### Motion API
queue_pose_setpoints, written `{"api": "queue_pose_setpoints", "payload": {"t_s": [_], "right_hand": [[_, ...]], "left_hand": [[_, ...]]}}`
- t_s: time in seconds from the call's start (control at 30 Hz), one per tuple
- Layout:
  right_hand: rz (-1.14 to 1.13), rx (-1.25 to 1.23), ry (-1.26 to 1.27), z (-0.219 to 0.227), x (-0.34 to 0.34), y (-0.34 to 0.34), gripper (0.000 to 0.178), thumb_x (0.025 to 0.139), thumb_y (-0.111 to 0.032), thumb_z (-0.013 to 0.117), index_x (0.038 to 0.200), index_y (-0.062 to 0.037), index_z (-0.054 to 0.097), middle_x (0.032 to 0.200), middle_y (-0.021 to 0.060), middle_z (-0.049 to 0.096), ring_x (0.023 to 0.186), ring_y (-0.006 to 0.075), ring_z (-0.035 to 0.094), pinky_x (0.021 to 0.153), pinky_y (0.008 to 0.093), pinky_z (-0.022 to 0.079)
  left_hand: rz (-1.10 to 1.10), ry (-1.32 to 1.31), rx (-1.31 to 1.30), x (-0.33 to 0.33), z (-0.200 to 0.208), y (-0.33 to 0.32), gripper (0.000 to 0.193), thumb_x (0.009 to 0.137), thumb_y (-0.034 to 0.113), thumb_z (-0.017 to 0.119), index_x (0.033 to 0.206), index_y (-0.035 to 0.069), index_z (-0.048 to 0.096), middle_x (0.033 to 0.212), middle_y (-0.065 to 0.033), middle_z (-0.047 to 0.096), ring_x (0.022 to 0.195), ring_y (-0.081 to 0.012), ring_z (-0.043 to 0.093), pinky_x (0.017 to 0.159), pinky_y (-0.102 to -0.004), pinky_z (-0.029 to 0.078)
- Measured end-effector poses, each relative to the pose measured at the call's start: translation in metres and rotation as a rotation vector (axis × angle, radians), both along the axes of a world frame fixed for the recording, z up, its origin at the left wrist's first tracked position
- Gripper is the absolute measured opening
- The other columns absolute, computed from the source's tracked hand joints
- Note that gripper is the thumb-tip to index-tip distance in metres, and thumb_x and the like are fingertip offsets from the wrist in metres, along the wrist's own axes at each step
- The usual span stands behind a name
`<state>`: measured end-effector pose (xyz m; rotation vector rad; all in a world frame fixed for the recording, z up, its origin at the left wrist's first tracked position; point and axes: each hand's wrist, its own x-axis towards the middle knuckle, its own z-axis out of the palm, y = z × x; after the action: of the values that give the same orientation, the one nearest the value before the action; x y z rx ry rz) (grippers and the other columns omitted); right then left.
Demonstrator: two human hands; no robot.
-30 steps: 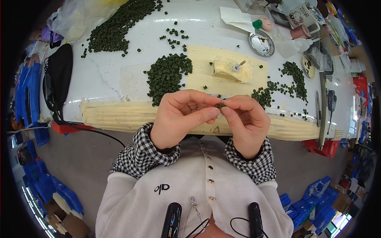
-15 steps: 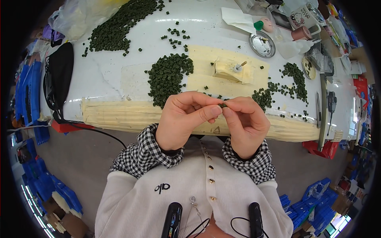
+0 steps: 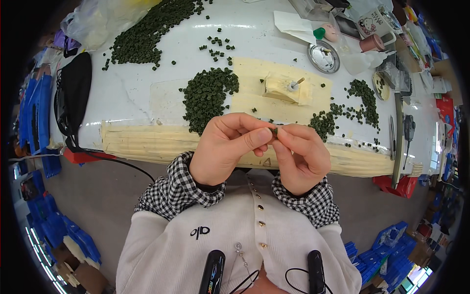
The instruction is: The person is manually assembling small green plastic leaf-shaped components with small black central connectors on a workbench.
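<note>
Both hands (image 3: 220, 149) together at green piece (image 3: 274, 132)

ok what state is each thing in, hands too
Bare left hand, pinching a small dark green piece
Bare right hand, touching that piece, grip unclear
Central dark green heap of small pieces, loosely piled
Cream tape-wrapped block, resting on a cream flat sheet
Round silver metal dish, uncovered, small bits inside
Translucent plastic bag, crumpled

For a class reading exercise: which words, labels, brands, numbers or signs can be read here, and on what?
Wording is not copied here, only placed.
Sweater: short dark lettering, legible.
Mug: dark printed lettering, legible.
Left black bar: coloured lettering, too small to read.
Green piece: no text seen.
Elsewhere: any print is too small or blurred.
</note>
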<state>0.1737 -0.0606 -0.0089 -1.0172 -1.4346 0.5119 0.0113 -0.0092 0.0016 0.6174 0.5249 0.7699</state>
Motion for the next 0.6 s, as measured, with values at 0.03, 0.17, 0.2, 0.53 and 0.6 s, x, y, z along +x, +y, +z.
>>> {"api": "queue_pose_setpoints", "payload": {"t_s": [0.03,0.17,0.2,0.53,0.6], "right_hand": [[0.018,-0.011,-0.005,0.001,0.002,0.0,0.03,0.076,0.011,0.069,0.105,0.0008,0.068,0.096,0.0143,0.067,0.083,0.0211,0.066,0.072,0.0267,0.052],[0.077,-0.077,0.013,0.004,0.007,-0.001,0.03,0.077,0.01,0.07,0.105,-0.0002,0.069,0.097,0.0136,0.067,0.082,0.0202,0.066,0.071,0.026,0.052],[0.089,-0.098,0.025,0.004,0.008,-0.001,0.029,0.077,0.009,0.07,0.105,-0.0004,0.07,0.097,0.0135,0.067,0.082,0.0199,0.066,0.071,0.0259,0.052],[0.183,-0.119,0.005,0.008,0.016,0.001,0.028,0.076,0.008,0.071,0.103,-0.0018,0.071,0.099,0.0133,0.068,0.083,0.0184,0.066,0.071,0.026,0.052],[0.181,-0.119,-0.007,0.011,0.016,0.001,0.027,0.077,0.008,0.071,0.102,-0.001,0.071,0.098,0.0134,0.067,0.084,0.0185,0.065,0.073,0.0262,0.052]], "left_hand": [[-0.018,0.001,-0.014,-0.001,0.001,0.001,0.015,0.09,0.007,0.066,0.101,-0.002,0.068,0.089,-0.008,0.069,0.075,-0.0101,0.061,0.07,-0.0228,0.052],[-0.054,0.056,-0.001,-0.006,0.004,0.004,0.015,0.09,0.008,0.066,0.1,-0.002,0.068,0.087,-0.0074,0.069,0.074,-0.0093,0.062,0.069,-0.0224,0.052],[-0.053,0.081,0.02,-0.007,0.005,0.004,0.014,0.09,0.007,0.066,0.1,-0.002,0.068,0.087,-0.0073,0.069,0.074,-0.0091,0.062,0.069,-0.0225,0.052],[0.124,0.349,0.581,-0.006,0.007,-0.001,0.016,0.082,-0.004,0.069,0.099,-0.003,0.069,0.088,-0.0093,0.067,0.078,-0.0109,0.063,0.071,-0.0233,0.051],[0.119,0.364,0.631,-0.007,0.007,0.001,0.018,0.081,-0.005,0.07,0.099,-0.003,0.07,0.087,-0.0095,0.068,0.078,-0.012,0.063,0.071,-0.0238,0.051]]}}
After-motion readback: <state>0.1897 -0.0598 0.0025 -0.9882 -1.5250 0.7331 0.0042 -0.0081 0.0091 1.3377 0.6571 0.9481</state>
